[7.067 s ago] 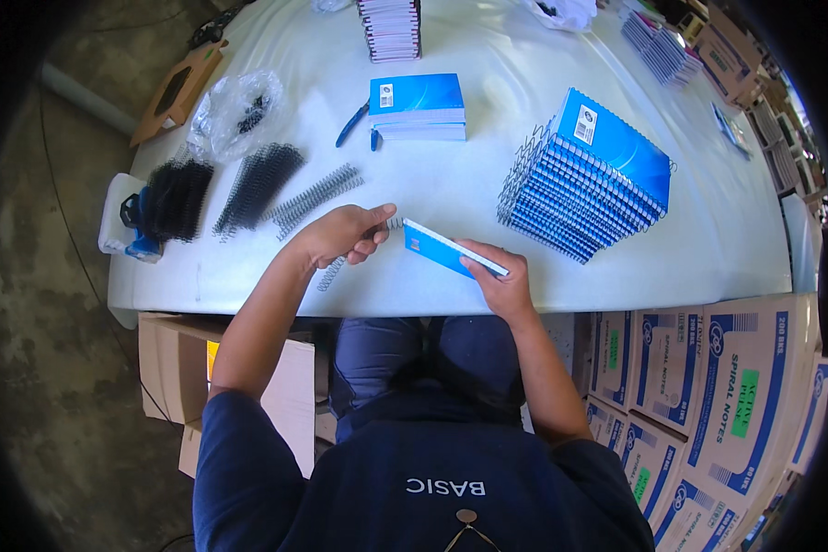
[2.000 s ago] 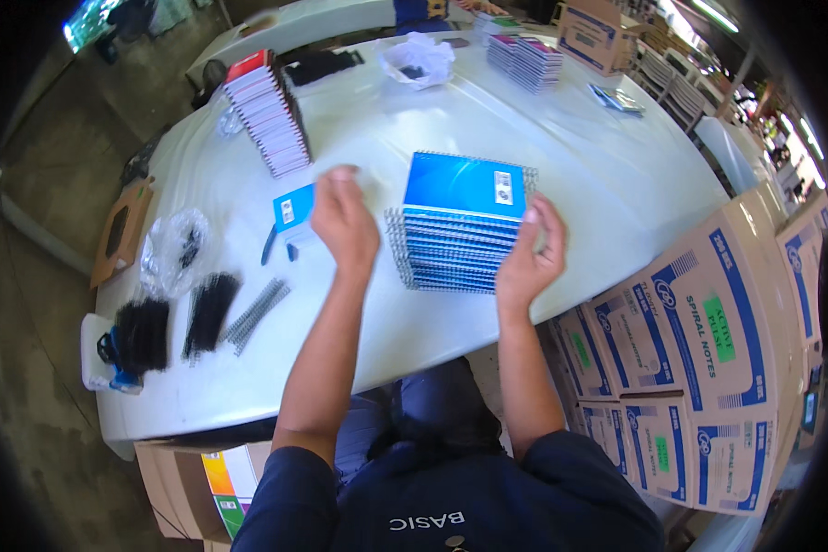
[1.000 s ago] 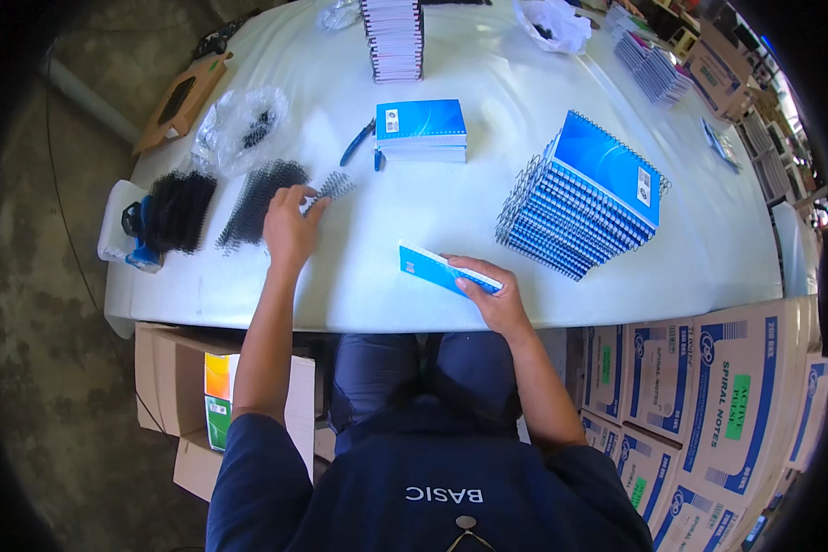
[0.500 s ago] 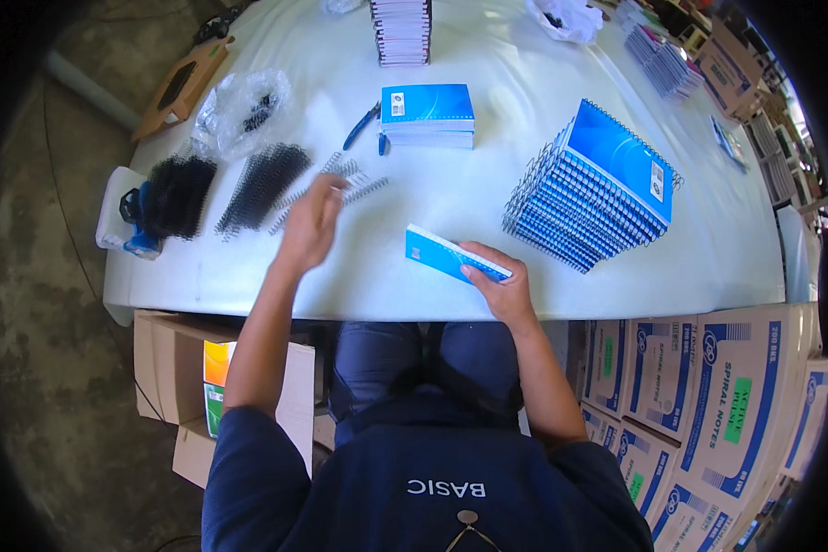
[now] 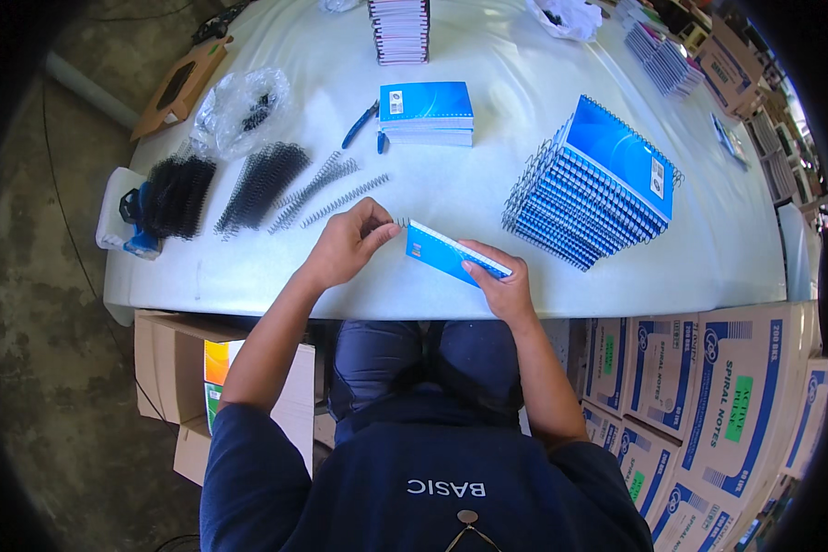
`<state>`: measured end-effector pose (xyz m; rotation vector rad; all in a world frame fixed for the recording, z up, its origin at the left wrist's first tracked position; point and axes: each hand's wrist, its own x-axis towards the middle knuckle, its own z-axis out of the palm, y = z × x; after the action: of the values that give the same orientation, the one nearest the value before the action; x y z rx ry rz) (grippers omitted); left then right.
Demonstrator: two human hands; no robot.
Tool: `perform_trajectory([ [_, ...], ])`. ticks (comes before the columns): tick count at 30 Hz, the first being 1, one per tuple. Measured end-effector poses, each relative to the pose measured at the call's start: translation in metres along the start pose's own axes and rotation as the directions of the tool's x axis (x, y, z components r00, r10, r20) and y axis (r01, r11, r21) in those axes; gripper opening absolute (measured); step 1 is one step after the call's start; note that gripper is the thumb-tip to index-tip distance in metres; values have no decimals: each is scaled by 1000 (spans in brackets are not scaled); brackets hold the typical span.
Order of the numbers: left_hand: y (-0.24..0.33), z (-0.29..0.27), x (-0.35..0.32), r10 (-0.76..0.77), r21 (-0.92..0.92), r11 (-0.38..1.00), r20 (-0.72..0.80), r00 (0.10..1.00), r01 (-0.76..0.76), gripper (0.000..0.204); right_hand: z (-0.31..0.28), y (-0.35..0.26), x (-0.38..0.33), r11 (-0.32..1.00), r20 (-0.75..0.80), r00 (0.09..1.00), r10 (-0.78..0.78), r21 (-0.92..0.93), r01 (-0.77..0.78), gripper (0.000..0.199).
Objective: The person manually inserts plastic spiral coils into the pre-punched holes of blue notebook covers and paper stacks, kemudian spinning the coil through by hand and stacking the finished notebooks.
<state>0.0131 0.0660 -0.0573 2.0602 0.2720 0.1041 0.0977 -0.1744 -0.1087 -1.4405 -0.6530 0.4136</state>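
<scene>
Between finger and thumb, my left hand (image 5: 348, 245) pinches a dark wire spiral coil (image 5: 402, 222), its tip at the near-left corner of a blue notebook (image 5: 443, 255). My right hand (image 5: 497, 279) grips that notebook by its right end, the punched edge turned up. Loose spiral coils (image 5: 345, 200) lie just beyond my left hand, beside a thicker bunch of black coils (image 5: 262, 189). A stack of blue notebooks with coils (image 5: 593, 189) stands to the right. Farther off lies a pile of blue notebooks without coils (image 5: 425, 112).
Blue-handled pliers (image 5: 362, 125) lie left of the uncoiled pile. A clear plastic bag (image 5: 241, 112) and another black coil bunch (image 5: 180, 195) are at the left. A tall notebook stack (image 5: 399, 32) stands at the back. Cartons (image 5: 731, 396) are stacked below the table's right side.
My left hand has moved from the loose coils toward me and right, bringing a coil to the notebook's corner. My right hand still holds the notebook in nearly the same place.
</scene>
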Motion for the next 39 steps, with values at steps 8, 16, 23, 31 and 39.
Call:
perform_trajectory([
  [8, 17, -20, 10, 167, 102, 978, 141, 976, -182, 20, -2, -4, 0, 1000, 97, 995, -29, 7, 28, 26],
  [16, 51, -22, 15, 159, 512, 769, 428, 890, -384, 30, -1, -6, 1, 996, 114, 992, 45, -77, -37, 25],
  [23, 65, -9, 4, 146, 680, 629, 373, 916, -377, 23, 2, -2, -3, 995, 96, 995, -21, -94, 30, 24],
  [31, 61, -15, 3, 375, 722, 453, 379, 846, -524, 29, 5, -4, -5, 990, 107, 994, -30, -131, 44, 24],
  [39, 66, -9, -1, 148, 787, 441, 411, 899, -432, 36, 8, -7, -7, 988, 92, 994, -65, -133, 77, 25],
])
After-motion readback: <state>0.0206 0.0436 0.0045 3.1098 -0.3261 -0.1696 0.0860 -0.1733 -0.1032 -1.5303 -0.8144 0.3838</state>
